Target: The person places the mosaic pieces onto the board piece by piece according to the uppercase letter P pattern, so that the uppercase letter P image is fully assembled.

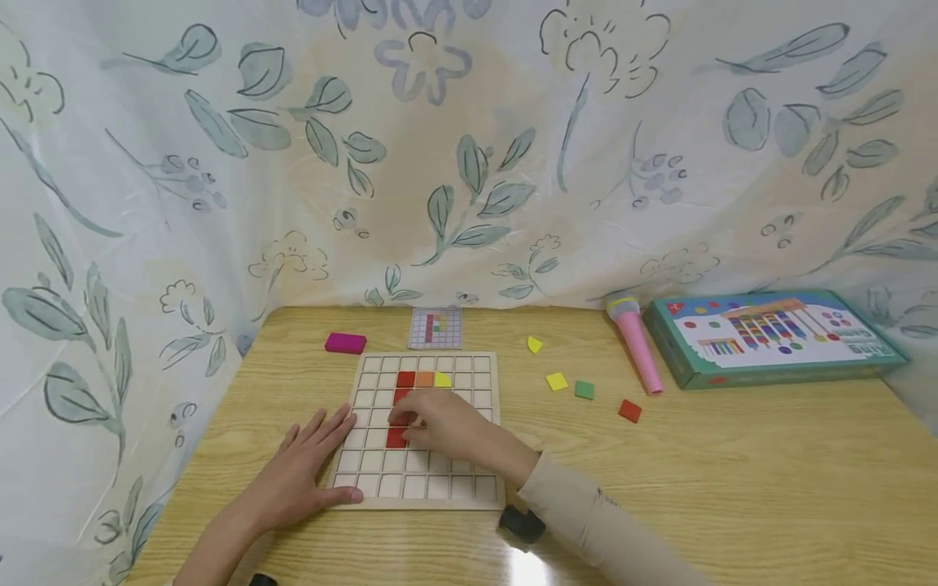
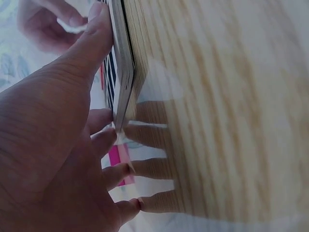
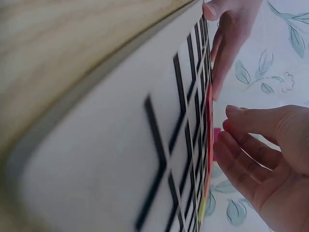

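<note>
A wooden grid board (image 1: 428,504) lies flat on the table. On it, several red tiles (image 1: 406,379) run down one column, with an orange tile (image 1: 424,379) and a yellow rounded tile (image 1: 443,380) beside the top one. My right hand (image 1: 447,423) is over the red column, fingers bent, its fingertips close to the lower red tiles. In the right wrist view, thumb and fingers (image 3: 241,145) show no tile between them. Spread along the board's left side, my left hand (image 1: 296,468) has its fingertips at the edge and its thumb at the near left corner.
Behind the board lie a printed pattern card (image 1: 436,328) and a magenta block (image 1: 345,343). To its right are loose yellow (image 1: 557,382), green (image 1: 584,390) and red (image 1: 629,411) tiles, a yellow rounded piece (image 1: 535,345), a pink toy microphone (image 1: 639,350) and a game box (image 1: 777,338).
</note>
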Demonstrator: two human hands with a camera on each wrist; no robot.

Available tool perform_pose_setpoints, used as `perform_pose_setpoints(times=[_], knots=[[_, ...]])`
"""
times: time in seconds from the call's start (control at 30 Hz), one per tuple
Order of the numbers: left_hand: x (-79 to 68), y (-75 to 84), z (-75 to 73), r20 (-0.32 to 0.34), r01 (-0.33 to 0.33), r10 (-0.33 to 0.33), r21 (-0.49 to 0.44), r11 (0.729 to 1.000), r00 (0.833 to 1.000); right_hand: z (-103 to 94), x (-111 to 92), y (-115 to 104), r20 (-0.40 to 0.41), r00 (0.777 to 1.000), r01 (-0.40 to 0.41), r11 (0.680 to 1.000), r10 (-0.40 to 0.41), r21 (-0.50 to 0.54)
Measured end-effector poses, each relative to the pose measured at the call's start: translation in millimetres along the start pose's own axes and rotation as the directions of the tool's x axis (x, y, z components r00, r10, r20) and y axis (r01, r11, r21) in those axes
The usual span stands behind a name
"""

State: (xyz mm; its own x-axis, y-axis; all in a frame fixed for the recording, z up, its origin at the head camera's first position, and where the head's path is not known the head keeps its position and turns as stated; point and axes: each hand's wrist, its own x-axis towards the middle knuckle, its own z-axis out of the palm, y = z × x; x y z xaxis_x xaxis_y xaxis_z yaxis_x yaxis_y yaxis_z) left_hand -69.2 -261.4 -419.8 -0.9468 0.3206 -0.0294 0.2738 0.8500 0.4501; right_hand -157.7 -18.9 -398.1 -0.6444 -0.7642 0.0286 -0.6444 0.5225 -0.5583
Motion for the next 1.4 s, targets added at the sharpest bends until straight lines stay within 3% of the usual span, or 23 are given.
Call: perform_pose_setpoints(times=[0.17, 0.43, 0.73, 1.03, 1.2, 1.4], knots=[[-2.1, -2.1, 0.7, -0.010, 0.006, -0.006, 0.028, 1.000, 1.000, -14.8, -18, 13, -0.019, 1.000, -0.014, 1.000, 0.014, 0.005], [-2.1, -1.9, 1.0, -0.010, 0.001, -0.001, 0.017, 1.000, 1.000, -39.9, -55, 47, -0.096, 0.990, -0.103, 0.993, 0.108, 0.050], [-0.7, -1.2, 1.5, -0.005, 0.002, -0.002, 0.010, 1.000, 1.000, -70.9, -113, 91, -0.229, 0.963, -0.137, 0.990, 0.143, 0.040], [1.3, 0.2, 1.3, 0.014, 0.005, -0.005, -0.013, 1.000, 1.000, -96.4, -174, 130, -0.278, 0.937, -0.222, 0.975, 0.211, -0.007], [0.5, 0.1, 1.7, 0.007, 0.005, -0.005, -0.013, 1.000, 1.000, -103.1, -192, 138, -0.269, 0.927, -0.272, 0.962, 0.262, 0.002], [0.9, -0.4, 1.9, 0.010, 0.013, -0.013, -0.008, 1.000, 1.000, -98.8, -198, 144, -0.261, 0.920, -0.304, 0.953, 0.293, -0.005]])
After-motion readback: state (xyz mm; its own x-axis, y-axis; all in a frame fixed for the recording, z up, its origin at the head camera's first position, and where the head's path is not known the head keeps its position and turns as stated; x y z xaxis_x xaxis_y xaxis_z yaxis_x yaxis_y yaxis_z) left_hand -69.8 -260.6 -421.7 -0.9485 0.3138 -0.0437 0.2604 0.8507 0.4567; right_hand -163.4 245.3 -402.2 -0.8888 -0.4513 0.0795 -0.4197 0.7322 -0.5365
